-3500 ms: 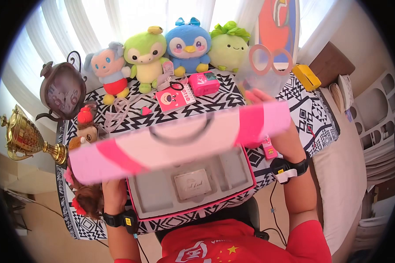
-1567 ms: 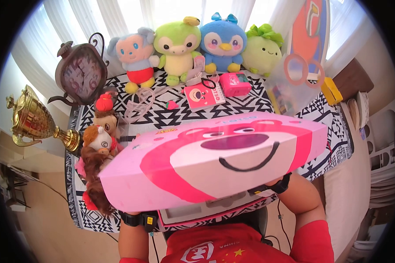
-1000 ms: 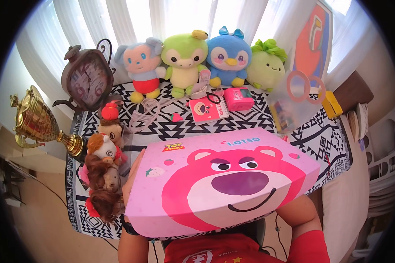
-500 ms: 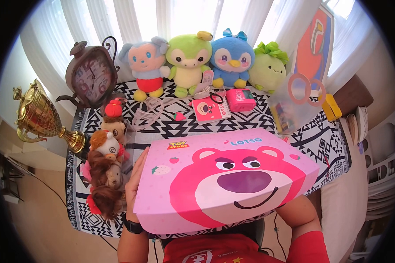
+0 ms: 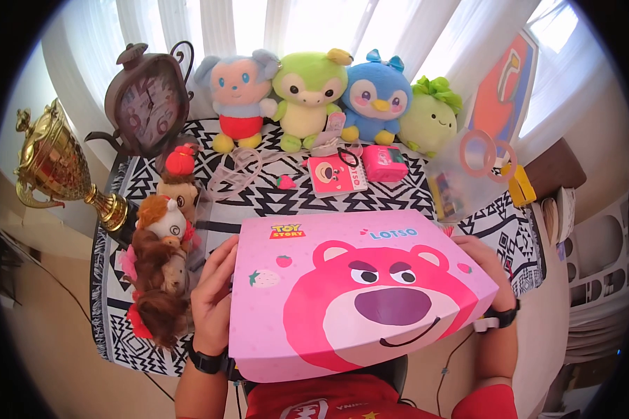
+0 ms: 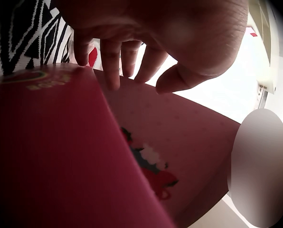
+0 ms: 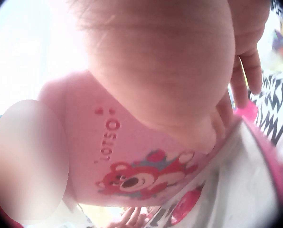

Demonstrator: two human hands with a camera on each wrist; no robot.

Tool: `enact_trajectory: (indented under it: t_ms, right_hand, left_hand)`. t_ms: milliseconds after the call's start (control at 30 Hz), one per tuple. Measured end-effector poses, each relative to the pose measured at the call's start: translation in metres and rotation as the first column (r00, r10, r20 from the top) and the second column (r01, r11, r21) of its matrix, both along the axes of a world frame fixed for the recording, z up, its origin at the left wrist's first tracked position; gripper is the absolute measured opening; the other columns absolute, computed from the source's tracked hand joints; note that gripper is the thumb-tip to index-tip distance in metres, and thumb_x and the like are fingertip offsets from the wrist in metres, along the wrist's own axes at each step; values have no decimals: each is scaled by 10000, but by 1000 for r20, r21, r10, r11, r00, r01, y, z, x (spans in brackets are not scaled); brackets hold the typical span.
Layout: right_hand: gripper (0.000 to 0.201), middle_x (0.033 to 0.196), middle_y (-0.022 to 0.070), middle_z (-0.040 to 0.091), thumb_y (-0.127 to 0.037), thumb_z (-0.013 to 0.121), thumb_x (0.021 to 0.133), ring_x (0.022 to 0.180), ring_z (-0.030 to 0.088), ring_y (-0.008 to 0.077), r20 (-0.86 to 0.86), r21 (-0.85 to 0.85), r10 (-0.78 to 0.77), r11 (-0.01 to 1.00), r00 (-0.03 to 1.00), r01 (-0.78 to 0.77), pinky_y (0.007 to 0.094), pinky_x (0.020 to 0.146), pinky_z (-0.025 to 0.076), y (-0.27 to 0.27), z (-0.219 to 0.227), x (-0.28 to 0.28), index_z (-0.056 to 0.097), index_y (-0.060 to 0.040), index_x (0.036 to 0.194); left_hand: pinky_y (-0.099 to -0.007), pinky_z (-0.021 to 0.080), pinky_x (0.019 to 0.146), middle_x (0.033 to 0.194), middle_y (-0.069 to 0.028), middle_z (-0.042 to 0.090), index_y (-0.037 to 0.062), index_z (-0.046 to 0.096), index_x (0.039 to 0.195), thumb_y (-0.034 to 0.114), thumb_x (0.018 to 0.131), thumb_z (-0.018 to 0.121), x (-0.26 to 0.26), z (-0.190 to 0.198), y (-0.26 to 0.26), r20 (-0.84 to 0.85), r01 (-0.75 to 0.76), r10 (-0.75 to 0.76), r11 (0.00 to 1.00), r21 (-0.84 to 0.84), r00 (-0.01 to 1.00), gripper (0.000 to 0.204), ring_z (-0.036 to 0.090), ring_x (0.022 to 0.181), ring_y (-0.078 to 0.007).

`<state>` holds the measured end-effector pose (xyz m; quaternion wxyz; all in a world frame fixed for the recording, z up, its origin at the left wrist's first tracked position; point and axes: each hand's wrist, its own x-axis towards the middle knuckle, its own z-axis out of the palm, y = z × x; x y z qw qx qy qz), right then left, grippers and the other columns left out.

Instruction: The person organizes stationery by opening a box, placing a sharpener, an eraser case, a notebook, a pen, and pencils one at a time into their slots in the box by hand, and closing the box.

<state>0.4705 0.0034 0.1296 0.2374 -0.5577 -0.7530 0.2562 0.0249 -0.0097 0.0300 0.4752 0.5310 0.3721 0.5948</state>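
Closest to me, a big pink box lid (image 5: 360,293) with a bear's face printed on it sits tilted over the near edge of the table (image 5: 272,202), its near rim lower and just above my red shirt (image 5: 342,405). My left hand (image 5: 213,297) lies flat against the lid's left side wall, fingers fairly straight and pointing away from me; in the left wrist view those fingers (image 6: 112,61) hang loosely spread over the lid's edge, not curled tight around it. My right hand (image 5: 483,262) is at the lid's far right corner, palm on the side; the right wrist view shows my thumb pressed to the pink wall and the fingers (image 7: 248,71) reaching down past it, but how far they wrap round I cannot tell. Under that side, the right wrist view shows a white and pink edge of the box base (image 7: 255,171), so the lid is over it.

Just left of my left hand, a row of small dolls (image 5: 161,265) lies along the table's left edge. Beyond the lid are a pink notebook (image 5: 337,174) and a small pink case (image 5: 384,162), with a clear bag with pink ring handles (image 5: 468,167) to the right. At the far edge stand four plush toys: a pink mouse (image 5: 237,94), a green bird (image 5: 307,94), a blue penguin (image 5: 376,98) and a green sprout (image 5: 430,119). A brown clock (image 5: 150,101) and a gold trophy (image 5: 52,164) stand at the far left.
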Motion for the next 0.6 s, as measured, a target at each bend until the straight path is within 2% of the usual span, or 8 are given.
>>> enact_trajectory:
  t_ms: [33, 100, 233, 300, 367, 433, 500, 600]
  right_hand:
    - [287, 1155, 136, 702, -104, 745, 853, 1070, 676, 274, 4, -5, 8, 1000, 1000, -8, 365, 936, 515, 2, 9, 4, 690, -27, 1124]
    - [203, 1158, 125, 706, -44, 711, 880, 1065, 674, 244, 200, 98, -59, 994, 978, 40, 351, 928, 511, 6, 42, 13, 685, 0, 1077]
    - [164, 1110, 105, 717, -70, 712, 904, 999, 667, 196, 205, 92, -71, 994, 976, 53, 320, 887, 518, 40, 90, -3, 696, -8, 1055]
    - [175, 1040, 80, 730, -115, 709, 932, 925, 664, 157, 103, 41, 99, 994, 990, -104, 304, 833, 524, 66, 103, -27, 702, -10, 1072]
    - [223, 1043, 77, 711, -94, 686, 944, 933, 663, 136, 221, -71, 223, 975, 949, -212, 293, 843, 526, 94, 119, -65, 697, -19, 1154]
    - [204, 989, 67, 720, -128, 682, 953, 895, 662, 123, 232, -217, 301, 943, 925, -252, 288, 807, 533, 124, 114, -108, 706, -21, 1125]
    - [224, 956, 62, 725, -204, 666, 967, 898, 669, 149, 278, -243, 471, 878, 837, -413, 297, 811, 532, 151, 96, -150, 711, -43, 1116]
    - [325, 1008, 95, 736, -343, 646, 957, 952, 691, 233, 374, -368, 611, 788, 698, -494, 358, 848, 537, 189, 49, -202, 721, -86, 1142]
  left_hand:
    - [-399, 348, 1175, 1540, -213, 447, -46, 528, 1459, -89, 834, 488, -2, -2, 1, -35, 4, -4, 1000, 9, 999, 628, 434, 1438, -294]
    - [-405, 328, 1184, 1537, -213, 452, -49, 539, 1450, -90, 802, 466, -3, -4, 0, -72, 7, -6, 1000, 13, 997, 653, 428, 1442, -299]
    - [-412, 299, 1194, 1538, -220, 457, -42, 558, 1437, -45, 802, 492, -3, -4, -1, -61, 11, -11, 1000, -5, 998, 639, 428, 1441, -306]
    - [-411, 300, 1193, 1537, -221, 459, -40, 561, 1436, -39, 808, 496, -3, -3, -1, -63, 11, -11, 1000, -4, 998, 631, 432, 1438, -306]
    - [-412, 301, 1193, 1536, -222, 466, -31, 563, 1436, -37, 808, 510, -4, -3, -1, -23, 26, -26, 1000, -14, 999, 631, 433, 1439, -312]
    - [-414, 300, 1195, 1534, -222, 470, -23, 565, 1437, -34, 809, 516, -4, -2, -1, -19, 27, -28, 999, -19, 999, 630, 433, 1440, -314]
    - [-415, 299, 1196, 1532, -223, 473, -14, 567, 1438, -32, 810, 523, -4, -3, -2, -15, 28, -29, 999, -27, 999, 630, 434, 1441, -316]
    - [-417, 295, 1199, 1531, -221, 478, 3, 573, 1439, -34, 809, 529, -5, -6, -2, -59, 19, -20, 1000, -19, 998, 633, 431, 1445, -317]
